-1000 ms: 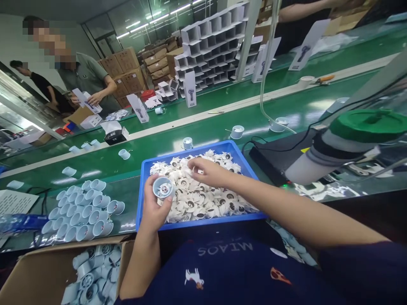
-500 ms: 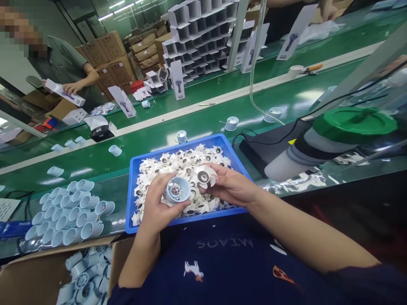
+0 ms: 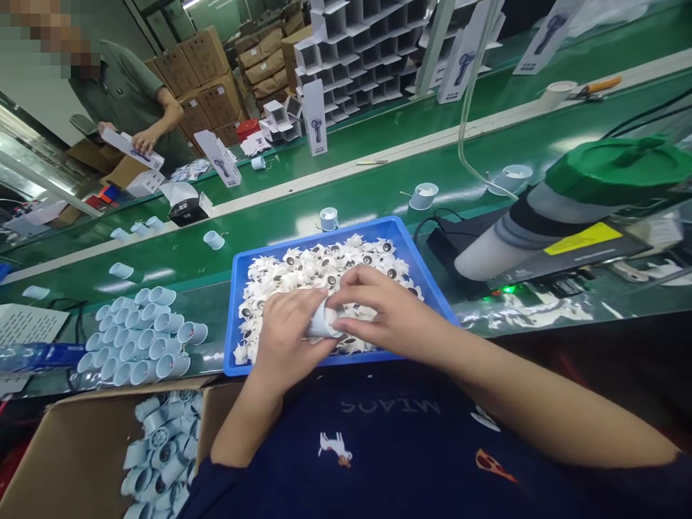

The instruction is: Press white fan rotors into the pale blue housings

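A long green conveyor belt (image 3: 346, 194) crosses a factory floor. Against its near edge sits a blue plastic tray (image 3: 235, 310) heaped with small white plastic fan impellers (image 3: 318, 270).

Over the tray's near half, the left hand (image 3: 284, 335) and the right hand (image 3: 389, 313) meet around a small pale blue plastic cylinder (image 3: 321, 324). The left fingers wrap its side and the right fingers close against its end. Together they cover most of it, so its inside cannot be seen.

Left of the tray lies a cluster of matching pale blue tubes (image 3: 135, 339). Nearer than those, an open brown cardboard box (image 3: 70, 454) holds more. Right of the tray, a flat black device (image 3: 459, 245) and a grey cylinder with a green cap (image 3: 584, 194) crowd the edge. Far left beyond the tray, a co-worker in a green shirt (image 3: 127, 83) handles a white carton (image 3: 132, 148).
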The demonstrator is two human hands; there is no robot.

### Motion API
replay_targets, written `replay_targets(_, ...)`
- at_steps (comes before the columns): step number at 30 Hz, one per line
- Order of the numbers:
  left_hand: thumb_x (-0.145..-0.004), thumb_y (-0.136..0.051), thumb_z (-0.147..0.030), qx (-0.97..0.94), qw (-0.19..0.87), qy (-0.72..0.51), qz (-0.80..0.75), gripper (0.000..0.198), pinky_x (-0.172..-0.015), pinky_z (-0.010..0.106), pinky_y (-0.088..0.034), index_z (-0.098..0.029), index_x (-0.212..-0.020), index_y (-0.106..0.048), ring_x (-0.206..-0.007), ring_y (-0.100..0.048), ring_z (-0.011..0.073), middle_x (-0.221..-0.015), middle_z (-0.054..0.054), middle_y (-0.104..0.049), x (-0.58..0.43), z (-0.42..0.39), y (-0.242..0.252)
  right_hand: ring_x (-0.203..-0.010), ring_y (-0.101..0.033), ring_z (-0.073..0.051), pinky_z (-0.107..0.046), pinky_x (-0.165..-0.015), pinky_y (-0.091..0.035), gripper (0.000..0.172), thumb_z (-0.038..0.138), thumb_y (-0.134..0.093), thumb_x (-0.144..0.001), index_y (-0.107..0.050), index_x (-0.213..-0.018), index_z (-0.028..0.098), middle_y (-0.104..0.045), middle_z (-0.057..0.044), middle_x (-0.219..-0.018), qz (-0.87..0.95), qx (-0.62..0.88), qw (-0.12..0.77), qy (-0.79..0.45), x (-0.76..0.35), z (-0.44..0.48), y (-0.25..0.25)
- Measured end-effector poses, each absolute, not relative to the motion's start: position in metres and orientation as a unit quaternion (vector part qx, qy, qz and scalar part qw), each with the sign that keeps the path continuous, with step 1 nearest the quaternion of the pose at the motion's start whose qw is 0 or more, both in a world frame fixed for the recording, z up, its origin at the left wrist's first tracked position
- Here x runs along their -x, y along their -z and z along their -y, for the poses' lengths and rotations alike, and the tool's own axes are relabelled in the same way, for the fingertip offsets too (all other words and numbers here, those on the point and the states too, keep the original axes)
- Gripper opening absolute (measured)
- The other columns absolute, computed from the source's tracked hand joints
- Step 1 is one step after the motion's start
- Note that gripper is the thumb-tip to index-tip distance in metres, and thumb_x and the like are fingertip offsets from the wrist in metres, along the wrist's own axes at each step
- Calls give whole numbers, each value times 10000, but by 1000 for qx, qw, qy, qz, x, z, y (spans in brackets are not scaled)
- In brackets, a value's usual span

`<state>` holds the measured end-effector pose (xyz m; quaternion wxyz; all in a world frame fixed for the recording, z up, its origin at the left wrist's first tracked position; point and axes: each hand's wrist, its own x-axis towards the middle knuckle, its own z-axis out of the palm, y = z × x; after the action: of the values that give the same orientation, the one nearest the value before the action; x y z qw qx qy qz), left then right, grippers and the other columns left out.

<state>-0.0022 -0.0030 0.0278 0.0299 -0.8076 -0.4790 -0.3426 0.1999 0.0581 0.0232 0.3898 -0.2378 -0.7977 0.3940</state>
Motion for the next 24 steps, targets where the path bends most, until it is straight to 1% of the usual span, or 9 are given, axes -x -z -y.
replay_targets(3, -836, -720, -293, 798, 57, 373, 469, 495, -937, 400, -493, -236, -1298, -553, -1057, -699, 255, -1157, 93, -735, -4, 2, -24, -936, -549, -200, -362, -841, -444, 123, 185, -742, -879, -726, -998, 212, -527, -59, -1005, 849, 265, 369, -269, -195, -55, -28)
replay_targets(6, -840, -722, -300, 786, 56, 388, 477, 498, -940, 400, -500, -243, -1307, -560, -1066, -698, 255, -1172, 93, -732, -5, -2, -22, -908, -556, -198, -358, -818, -454, 115, 197, -737, -883, -737, -997, 215, -532, -61, -992, 853, 277, 373, -240, -195, -55, -30)
replay_targets(8, -827, -754, -342, 789, 35, 381, 481, 528, -969, 411, -494, -247, -1311, -565, -1089, -686, 259, -1185, 93, -727, -3, -5, -22, -858, -549, -188, -342, -777, -453, 61, 224, -700, -909, -728, -879, 179, -519, -58, -929, 845, 266, 404, -229, -199, -54, -32)
replay_targets(10, -818, -771, -396, 791, 15, 377, 482, 569, -1011, 432, -483, -253, -1327, -561, -1144, -655, 270, -1222, 98, -706, 1, -8, -24, -820, -534, -181, -331, -741, -449, 244, 276, -631, -957, -684, -754, 153, -495, -57, -871, 834, 242, 447, -213, -204, -54, -34)
replay_targets(12, -821, -763, -452, 794, 6, 378, 476, 592, -1040, 450, -471, -260, -1342, -559, -1197, -615, 278, -1279, 109, -661, 5, -11, -26, -901, -547, -217, -367, -789, -468, 283, 370, -586, -987, -704, -848, 154, -523, -91, -949, 839, 225, 461, -180, -207, -52, -33)
replay_targets(15, -776, -776, -549, 806, 6, 363, 468, 645, -1022, 445, -473, -266, -1327, -592, -1166, -593, 276, -1258, 111, -614, 12, -17, -30, -1109, -530, -310, -484, -910, -462, 360, 474, -564, -996, -677, -1179, 185, -539, -146, -1199, 870, 230, 422, -109, -216, -51, -27)
replay_targets(17, -730, -803, -574, 811, 3, 336, 479, 663, -990, 435, -479, -261, -1288, -630, -1094, -595, 269, -1153, 95, -616, 17, -28, -32, -1087, -547, -301, -478, -910, -458, 273, 423, -551, -1010, -688, -1069, 194, -560, -130, -1165, 864, 238, 437, -76, -230, -51, -21)
replay_targets(20, -755, -802, -473, 782, -42, 280, 555, 587, -1001, 406, -470, -247, -1268, -627, -1110, -590, 261, -1144, 81, -619, 31, -65, -35, -955, -574, -220, -370, -852, -475, 155, 284, -563, -995, -664, -911, 202, -557, -87, -1018, 815, 260, 513, -74, -259, -50, -10)
replay_targets(24, -829, -711, -283, 675, -70, 248, 691, 685, -1071, 371, -438, -195, -1445, -424, -1254, -555, 251, -1380, 128, -541, 59, -148, -39, -932, -599, -186, -286, -797, -516, 106, 214, -565, -952, -662, -915, 237, -545, -71, -1014, 780, 307, 534, -111, -279, -40, 6)
